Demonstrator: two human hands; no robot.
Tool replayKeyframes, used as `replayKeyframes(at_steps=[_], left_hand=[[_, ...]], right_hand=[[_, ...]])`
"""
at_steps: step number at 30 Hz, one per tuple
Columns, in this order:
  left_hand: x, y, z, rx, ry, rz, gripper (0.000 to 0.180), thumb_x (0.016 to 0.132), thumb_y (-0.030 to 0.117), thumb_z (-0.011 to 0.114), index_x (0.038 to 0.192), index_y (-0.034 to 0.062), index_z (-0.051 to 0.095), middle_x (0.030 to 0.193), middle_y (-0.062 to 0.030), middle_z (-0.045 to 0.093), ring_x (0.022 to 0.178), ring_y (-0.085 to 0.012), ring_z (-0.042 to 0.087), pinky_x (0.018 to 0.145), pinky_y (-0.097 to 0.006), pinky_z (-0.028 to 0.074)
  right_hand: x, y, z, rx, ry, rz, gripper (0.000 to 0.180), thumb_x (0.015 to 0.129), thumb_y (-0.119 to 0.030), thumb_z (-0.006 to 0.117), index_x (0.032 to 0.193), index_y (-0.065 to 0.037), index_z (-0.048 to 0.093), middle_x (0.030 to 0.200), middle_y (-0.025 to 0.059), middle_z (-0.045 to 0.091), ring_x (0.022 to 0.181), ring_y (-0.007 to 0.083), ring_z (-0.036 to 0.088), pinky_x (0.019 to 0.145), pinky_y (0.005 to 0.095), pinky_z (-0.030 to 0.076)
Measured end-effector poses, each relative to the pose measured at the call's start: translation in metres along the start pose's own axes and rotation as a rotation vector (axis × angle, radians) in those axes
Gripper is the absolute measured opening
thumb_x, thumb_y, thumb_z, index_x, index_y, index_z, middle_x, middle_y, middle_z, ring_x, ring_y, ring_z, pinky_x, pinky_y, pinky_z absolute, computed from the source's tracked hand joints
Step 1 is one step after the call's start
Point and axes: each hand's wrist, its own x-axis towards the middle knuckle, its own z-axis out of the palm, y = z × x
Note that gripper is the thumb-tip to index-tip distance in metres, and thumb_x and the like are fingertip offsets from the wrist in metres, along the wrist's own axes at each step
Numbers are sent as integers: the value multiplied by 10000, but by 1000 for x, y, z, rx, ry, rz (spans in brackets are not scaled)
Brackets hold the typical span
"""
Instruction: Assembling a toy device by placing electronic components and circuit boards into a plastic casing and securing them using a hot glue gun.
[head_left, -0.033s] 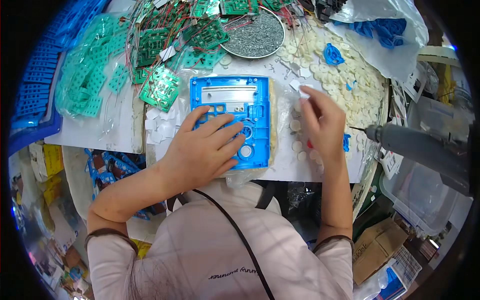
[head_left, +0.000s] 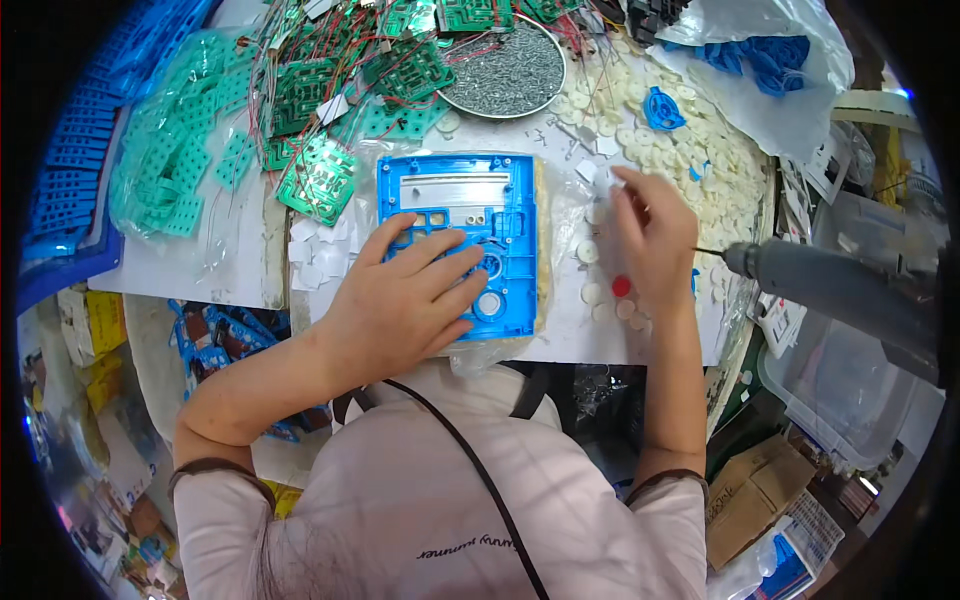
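A blue plastic housing (head_left: 520, 250), open side up with ribs, round holes and a silvery strip, lies in front of me on a pale pad. Across its lower left part rests my left hand (head_left: 410, 285), fingers spread flat over the square openings. To the right of the housing is my right hand (head_left: 655, 235), thumb and forefinger drawn together close to small white pieces (head_left: 603, 180). Whatever sits between those fingertips, if anything, is too small to make out. A red disc (head_left: 621, 286) and pale round discs (head_left: 592, 293) lie below that hand.
A power screwdriver (head_left: 820, 285) points in from the right. Toward the back stand a round tray of screws (head_left: 508, 75) and wired green circuit boards (head_left: 405, 75). Pale discs (head_left: 720, 215) are heaped at right; green perforated pieces (head_left: 165, 170) and blue parts (head_left: 75, 150) lie left.
My right hand has shifted slightly right, and more of the red disc shows beneath it. The left hand stays on the housing.
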Motion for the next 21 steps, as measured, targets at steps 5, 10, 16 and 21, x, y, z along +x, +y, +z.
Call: replayKeyframes(at_steps=[5, 10, 16, 21], left_hand=[[1, -6, -4, -20, 0, 44, 475, 827, 260, 764, 1273, 140, 651, 1363, -56, 625, 1312, -254, 556, 1147, -585, 326], [-3, -8, 12, -103, 184, 41, 473, 800, 171, 765, 1259, 142, 657, 1344, -93, 623, 1290, -274, 573, 1100, -584, 376], [-8, 36, 0, -1106, 154, -291, 150, 987, 173, 676, 999, 24, 662, 885, -90, 681, 767, -211, 670, 668, -332, 516], [-7, 37, -3, -1629, -180, -409, 350, 1091, 257, 525, 838, 17, 555, 706, -35, 631, 667, -114, 586, 592, -328, 458]], right_hand=[[49, 54, -9, -490, 7, -277, 222, 864, -96, 724, 1086, -93, 715, 1037, 100, 676, 957, 325, 608, 819, 422, 510], [57, 51, -15, -466, -25, -272, 147, 856, -130, 729, 990, -81, 690, 959, 137, 671, 885, 345, 627, 786, 452, 495], [-25, 7, -31, 469, -94, 13, 77, 893, 89, 690, 941, 36, 660, 962, 110, 670, 882, 200, 644, 793, 306, 526], [-57, -89, -24, 498, -341, -558, 154, 760, 45, 767, 874, 14, 667, 900, 165, 687, 798, 288, 661, 682, 358, 524]])
